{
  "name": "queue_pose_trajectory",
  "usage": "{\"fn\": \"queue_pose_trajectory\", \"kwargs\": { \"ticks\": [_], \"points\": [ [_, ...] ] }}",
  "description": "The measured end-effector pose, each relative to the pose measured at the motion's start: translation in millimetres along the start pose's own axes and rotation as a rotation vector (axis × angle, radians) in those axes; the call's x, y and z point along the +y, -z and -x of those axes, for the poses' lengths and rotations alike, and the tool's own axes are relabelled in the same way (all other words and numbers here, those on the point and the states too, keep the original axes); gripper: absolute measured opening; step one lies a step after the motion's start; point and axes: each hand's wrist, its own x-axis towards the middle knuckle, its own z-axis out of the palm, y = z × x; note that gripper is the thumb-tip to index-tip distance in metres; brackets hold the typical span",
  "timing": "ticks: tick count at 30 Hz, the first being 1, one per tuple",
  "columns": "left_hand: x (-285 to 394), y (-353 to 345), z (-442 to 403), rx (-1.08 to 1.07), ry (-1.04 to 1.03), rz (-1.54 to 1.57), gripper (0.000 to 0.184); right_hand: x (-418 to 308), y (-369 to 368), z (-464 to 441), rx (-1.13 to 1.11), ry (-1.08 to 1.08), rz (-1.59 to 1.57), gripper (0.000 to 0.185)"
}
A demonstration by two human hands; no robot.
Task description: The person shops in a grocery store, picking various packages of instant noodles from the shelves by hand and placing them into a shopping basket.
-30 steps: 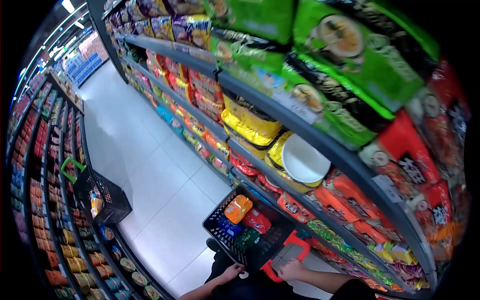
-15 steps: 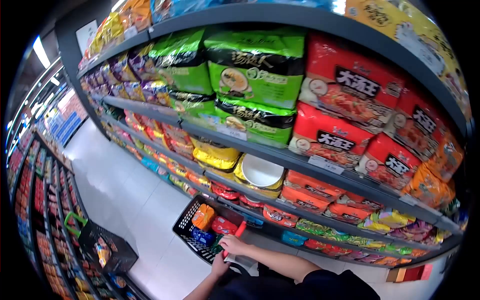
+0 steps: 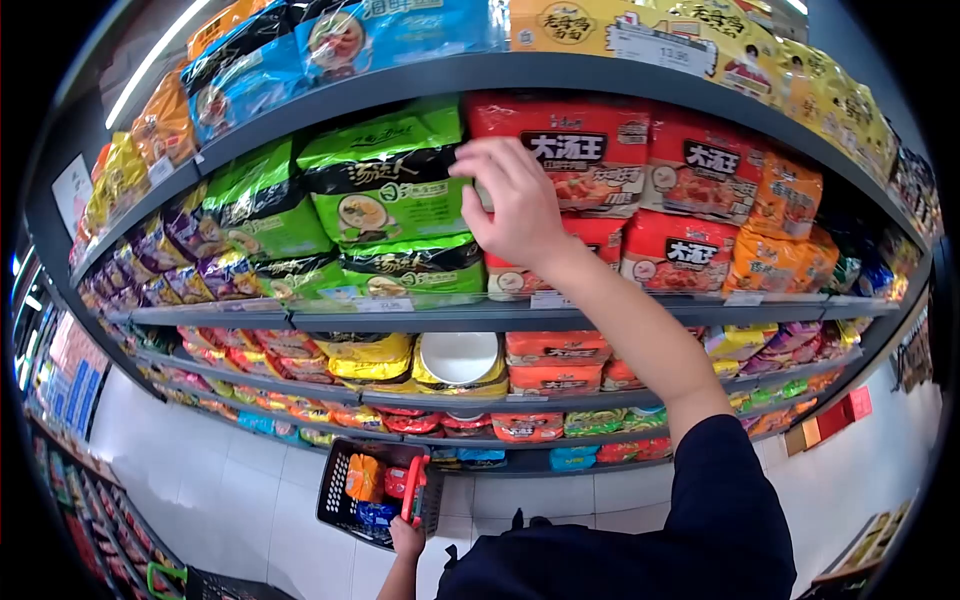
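Observation:
My right hand [image 3: 512,200] is raised to the shelf, its fingers apart and slightly curled with nothing in them. It is in front of a large red noodle multipack [image 3: 575,160] and close to the edge of a green noodle multipack [image 3: 385,185]; I cannot tell whether the fingertips touch either. Low down, my left hand [image 3: 407,537] is wrapped round the red handle [image 3: 414,490] of a black shopping basket [image 3: 333,487]. In the basket lie an orange pack [image 3: 364,478], a red pack [image 3: 397,483] and a blue pack [image 3: 376,514].
A long grey shelf [image 3: 420,318] curves across the view, stocked with noodle packs. A white bowl [image 3: 460,358] sits on a yellow pack one level down. Another black basket [image 3: 225,585] with a green handle stands at lower left. Red and brown boxes [image 3: 830,418] are at right.
My right hand has left the basket handle and risen to the red and green packs. My left hand stays on the handle. The view has turned to face the shelf more squarely.

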Motion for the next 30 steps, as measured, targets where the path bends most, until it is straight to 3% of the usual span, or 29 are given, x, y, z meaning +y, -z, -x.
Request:
{"fn": "queue_pose_trajectory", "kwargs": {
  "ticks": [2,7,11,14,17,19,21,25,27,28,30],
  "points": [
    [-1,2,3,0.011,-0.037,-0.012,0.046,10,5,-18,0.006,0.097,0.124,0.02],
    [4,-5,12,0.135,-0.041,-0.045,0.038,27,-4,-23,-0.311,0.122,0.281,0.043],
    [19,9,17,0.139,0.017,0.002,0.036,31,-1,-38,-0.264,0.169,0.368,0.043],
    [11,1,17,0.181,-0.009,0.006,0.045,41,13,-37,-0.244,0.078,0.492,0.044],
    [10,-1,15,0.145,0.037,0.052,0.059,62,32,-27,-0.378,-0.14,0.786,0.058],
    [35,13,24,0.35,-0.017,-0.018,0.063,62,51,-18,-0.411,-0.097,0.697,0.059],
    [73,50,25,0.53,-0.263,0.047,0.062,49,62,-7,-0.379,0.014,0.619,0.059],
    [194,116,6,0.426,-0.605,0.535,0.055,-10,78,16,-0.35,0.015,0.618,0.061],
    [252,128,-13,0.085,-0.651,0.969,0.045,-31,88,35,-0.354,-0.064,0.557,0.066],
    [287,144,-15,-0.214,-0.63,1.277,0.036,-38,91,47,-0.337,-0.077,0.522,0.067],
    [349,193,-18,-0.672,-0.567,1.496,0.054,-50,96,71,-0.316,-0.108,0.451,0.067]
  ]
}}
